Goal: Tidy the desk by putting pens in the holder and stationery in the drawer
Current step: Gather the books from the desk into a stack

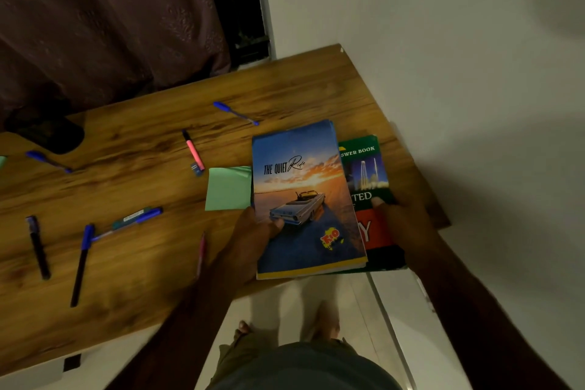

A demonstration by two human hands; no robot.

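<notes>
Wooden desk [285, 89] strewn with pens [235, 113]; left hand [253, 237] grips blue notebook [304, 187], thumb on cover; right hand [402, 225] pinches green answer book [367, 174] lying partly beneath it.

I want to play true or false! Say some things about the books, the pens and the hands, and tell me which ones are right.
1. The blue book lies on top of the green book. True.
2. Only the left hand holds the books. False: the right hand grips the green book too.
3. The pink marker stands in a holder. False: it lies flat on the desk.
4. A note pad lies just left of the blue book. True.
</notes>
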